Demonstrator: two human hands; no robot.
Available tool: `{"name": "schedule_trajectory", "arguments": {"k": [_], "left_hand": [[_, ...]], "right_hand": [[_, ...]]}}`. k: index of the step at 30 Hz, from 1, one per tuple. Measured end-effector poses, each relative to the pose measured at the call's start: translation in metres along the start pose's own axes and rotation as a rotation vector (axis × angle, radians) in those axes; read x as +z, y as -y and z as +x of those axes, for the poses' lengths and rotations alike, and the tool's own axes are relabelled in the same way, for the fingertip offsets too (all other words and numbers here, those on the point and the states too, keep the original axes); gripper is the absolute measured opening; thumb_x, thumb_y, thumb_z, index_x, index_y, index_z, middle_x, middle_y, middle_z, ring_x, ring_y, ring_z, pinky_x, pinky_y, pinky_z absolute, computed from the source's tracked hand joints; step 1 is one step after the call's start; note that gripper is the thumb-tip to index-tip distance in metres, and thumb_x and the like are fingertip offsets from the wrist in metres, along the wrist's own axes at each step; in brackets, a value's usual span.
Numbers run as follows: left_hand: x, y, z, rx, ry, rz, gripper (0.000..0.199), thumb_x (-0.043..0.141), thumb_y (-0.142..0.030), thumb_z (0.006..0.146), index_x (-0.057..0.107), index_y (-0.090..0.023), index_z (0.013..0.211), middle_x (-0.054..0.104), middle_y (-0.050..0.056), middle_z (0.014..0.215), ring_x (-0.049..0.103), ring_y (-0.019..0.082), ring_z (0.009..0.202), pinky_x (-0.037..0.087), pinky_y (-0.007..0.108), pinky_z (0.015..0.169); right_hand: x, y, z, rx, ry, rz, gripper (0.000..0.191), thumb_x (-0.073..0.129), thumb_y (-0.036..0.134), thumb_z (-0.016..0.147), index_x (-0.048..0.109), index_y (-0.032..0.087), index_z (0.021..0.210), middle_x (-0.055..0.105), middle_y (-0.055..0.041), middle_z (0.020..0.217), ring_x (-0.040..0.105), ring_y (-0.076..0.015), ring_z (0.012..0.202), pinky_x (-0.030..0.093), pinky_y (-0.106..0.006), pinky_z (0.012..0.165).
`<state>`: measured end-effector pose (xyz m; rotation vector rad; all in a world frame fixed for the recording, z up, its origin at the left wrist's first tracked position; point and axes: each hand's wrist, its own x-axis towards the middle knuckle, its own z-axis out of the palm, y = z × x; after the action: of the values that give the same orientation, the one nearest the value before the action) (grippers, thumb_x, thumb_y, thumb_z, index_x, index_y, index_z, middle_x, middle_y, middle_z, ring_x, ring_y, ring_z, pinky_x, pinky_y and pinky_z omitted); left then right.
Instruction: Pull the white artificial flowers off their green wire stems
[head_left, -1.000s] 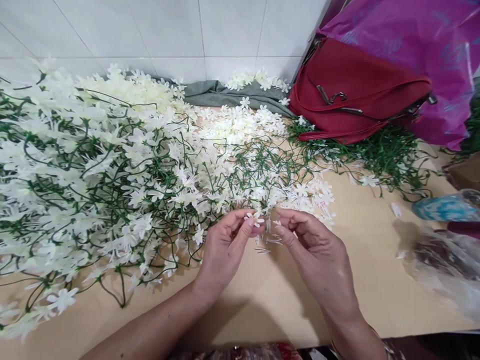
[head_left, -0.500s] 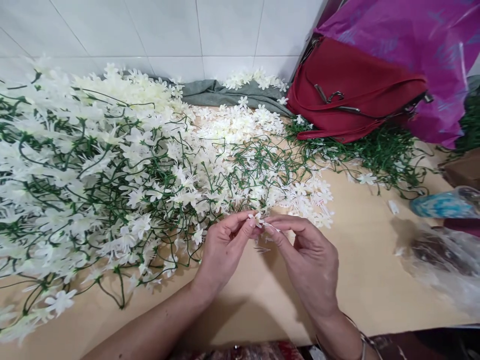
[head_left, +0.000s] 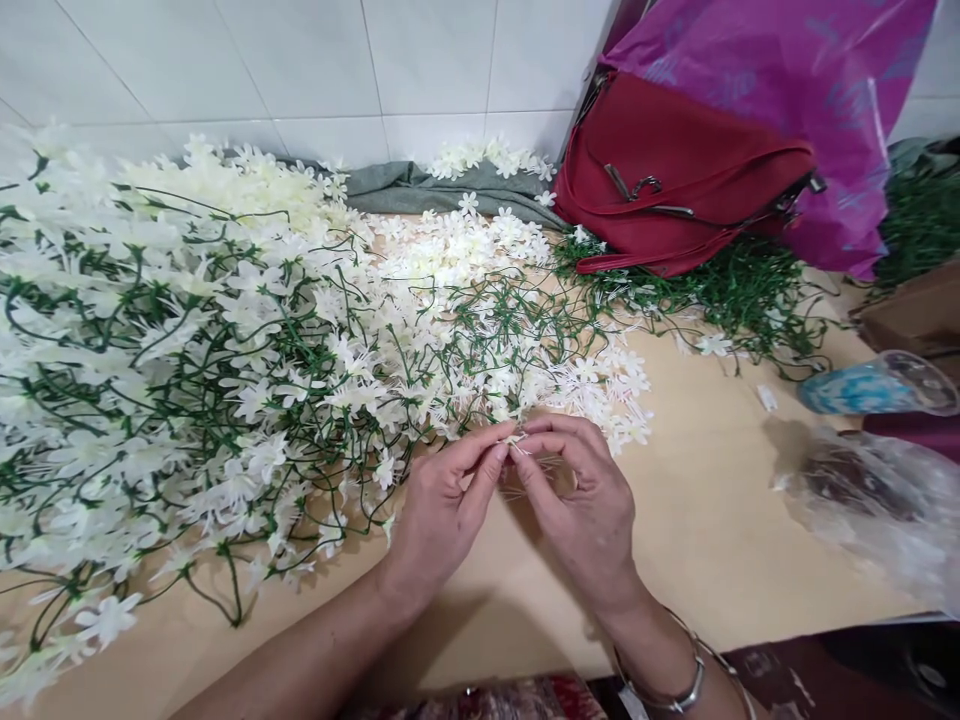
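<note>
Between my two hands, at the fingertips, is a small white artificial flower [head_left: 514,439], mostly covered by the fingers. My left hand [head_left: 448,497] pinches it with thumb and forefinger. From the other side my right hand [head_left: 581,505] closes thumb and fingers on a thin white stamen strand [head_left: 519,450] at the flower. Just beyond the hands lie loose white petals and stamens [head_left: 592,385] with green stems [head_left: 510,315]. A big heap of white artificial flowers with green stems [head_left: 247,370] fills the left side.
A red handbag [head_left: 675,170] leans at the back right before a purple plastic bag [head_left: 847,130]. A blue-and-white plastic cup [head_left: 862,385] lies on its side at right, near a clear plastic bag [head_left: 900,530]. Grey-green cloth [head_left: 390,185] runs along the tiled wall [head_left: 435,60].
My right hand has come in closer to my left, fingertips now meeting at the flower. The whole view has shifted slightly, so the handbag and cup appear further left.
</note>
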<state>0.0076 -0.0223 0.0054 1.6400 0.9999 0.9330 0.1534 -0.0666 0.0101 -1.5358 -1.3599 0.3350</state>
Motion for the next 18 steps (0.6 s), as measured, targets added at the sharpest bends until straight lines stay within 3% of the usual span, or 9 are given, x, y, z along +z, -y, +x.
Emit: {"name": "schedule_trajectory", "arguments": {"k": [5,8,11,14,18], "left_hand": [[-0.002,0.000,-0.001,0.287,0.007,0.183,0.029,0.057,-0.014,0.103,0.073,-0.023,0.126,0.081,0.008,0.121,0.079,0.020,0.107,0.063,0.036,0.099],[-0.002,-0.001,0.000,0.346,0.025,0.205,0.028,0.057,-0.011,0.103,0.072,-0.023,0.124,0.082,0.007,0.117,0.079,0.018,0.106,0.064,0.033,0.096],[-0.001,-0.002,-0.001,0.345,0.073,0.185,0.030,0.055,-0.009,0.103,0.069,-0.024,0.125,0.081,0.006,0.118,0.078,0.017,0.106,0.064,0.032,0.096],[0.002,-0.001,-0.004,0.228,0.080,0.067,0.029,0.055,-0.013,0.103,0.059,-0.025,0.130,0.077,0.008,0.121,0.078,0.019,0.109,0.064,0.032,0.094],[0.005,-0.001,-0.004,0.138,0.017,-0.108,0.036,0.052,-0.017,0.106,0.047,-0.028,0.140,0.068,0.012,0.136,0.077,0.022,0.112,0.063,0.040,0.100]], "right_hand": [[0.001,-0.002,0.000,0.120,0.019,0.179,0.012,0.068,0.016,0.092,0.069,0.025,0.085,0.068,-0.0066,0.108,0.066,-0.0238,0.110,0.054,-0.044,0.098],[-0.001,-0.007,0.002,0.253,0.026,0.353,0.010,0.072,0.016,0.087,0.067,0.024,0.091,0.066,-0.0080,0.118,0.068,-0.0217,0.104,0.058,-0.039,0.090],[-0.007,-0.010,0.005,0.303,0.086,0.443,0.015,0.074,0.016,0.085,0.071,0.025,0.097,0.068,-0.0085,0.123,0.069,-0.0211,0.104,0.059,-0.038,0.090],[-0.013,-0.011,0.009,0.276,0.137,0.482,0.006,0.076,0.019,0.087,0.074,0.025,0.085,0.074,-0.0075,0.115,0.069,-0.0242,0.114,0.059,-0.042,0.096],[-0.023,-0.014,0.013,0.265,-0.004,0.513,0.009,0.074,0.023,0.092,0.067,0.025,0.086,0.078,-0.0069,0.113,0.072,-0.0252,0.116,0.060,-0.045,0.095]]}}
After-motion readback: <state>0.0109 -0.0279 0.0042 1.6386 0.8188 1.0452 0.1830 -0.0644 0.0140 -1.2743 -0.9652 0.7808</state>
